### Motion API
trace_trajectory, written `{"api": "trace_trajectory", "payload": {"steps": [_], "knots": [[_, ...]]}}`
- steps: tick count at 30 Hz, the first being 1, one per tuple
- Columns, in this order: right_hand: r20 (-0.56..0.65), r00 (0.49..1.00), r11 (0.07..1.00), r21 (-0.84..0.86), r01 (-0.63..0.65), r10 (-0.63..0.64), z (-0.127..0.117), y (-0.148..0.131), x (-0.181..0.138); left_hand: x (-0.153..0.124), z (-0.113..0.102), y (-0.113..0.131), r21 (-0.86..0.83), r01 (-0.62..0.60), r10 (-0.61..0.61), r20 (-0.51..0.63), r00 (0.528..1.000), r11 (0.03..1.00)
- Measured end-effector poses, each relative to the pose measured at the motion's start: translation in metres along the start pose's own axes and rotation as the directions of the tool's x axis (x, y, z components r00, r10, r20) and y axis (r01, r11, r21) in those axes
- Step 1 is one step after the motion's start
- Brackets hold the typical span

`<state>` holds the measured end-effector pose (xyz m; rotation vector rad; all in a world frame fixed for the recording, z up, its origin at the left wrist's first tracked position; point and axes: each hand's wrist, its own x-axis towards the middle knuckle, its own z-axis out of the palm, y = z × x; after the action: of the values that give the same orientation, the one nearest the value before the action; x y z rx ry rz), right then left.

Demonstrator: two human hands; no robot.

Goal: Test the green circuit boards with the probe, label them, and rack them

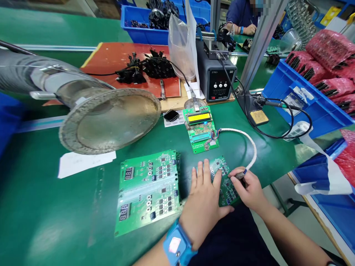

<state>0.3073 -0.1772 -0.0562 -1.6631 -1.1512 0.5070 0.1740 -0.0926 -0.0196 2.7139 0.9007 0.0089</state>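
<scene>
My left hand [204,197] lies flat with fingers spread over a green circuit board [227,190] at the table's near edge, covering its left part. A blue wrist strap [178,242] is on that arm. In my right hand [249,188], thumb and fingers pinch a small connector [240,175] against the board's right edge; its tip is hidden. From it a white sleeved cable [253,144] curves up to a green programmer board [201,129] with a yellow display. Left of my hands rests a stack of circuit boards [146,192] with digit displays.
A fume extraction hood [111,120] hangs at the left. Behind stand a soldering station [219,79] and an iron in its holder [256,109]. Blue bins [288,88] hold pink-wrapped parts at the right. A person [244,18] sits across the table.
</scene>
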Motion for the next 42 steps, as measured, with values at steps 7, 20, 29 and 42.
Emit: {"api": "trace_trajectory", "payload": {"steps": [7, 20, 29, 42], "knots": [[0.009, 1.000, 1.000, 0.012, 0.008, -0.008, 0.000, 0.002, 0.000, 0.003, -0.006, 0.002, 0.014, 0.010, -0.011, 0.036, 0.999, 1.000], [0.005, 1.000, 1.000, 0.005, 0.010, -0.010, 0.000, 0.002, 0.000, 0.004, -0.009, 0.003, 0.045, 0.001, -0.004, 0.072, 0.997, 0.999], [0.001, 1.000, 1.000, 0.012, 0.010, -0.010, 0.000, 0.005, 0.000, 0.006, -0.015, 0.006, 0.062, 0.015, -0.020, 0.090, 0.996, 0.998], [-0.209, 0.926, 0.808, 0.571, -0.145, 0.314, -0.005, 0.010, 0.000, -0.009, -0.047, -0.002, 0.133, -0.090, 0.101, -0.077, 0.992, 0.987]]}}
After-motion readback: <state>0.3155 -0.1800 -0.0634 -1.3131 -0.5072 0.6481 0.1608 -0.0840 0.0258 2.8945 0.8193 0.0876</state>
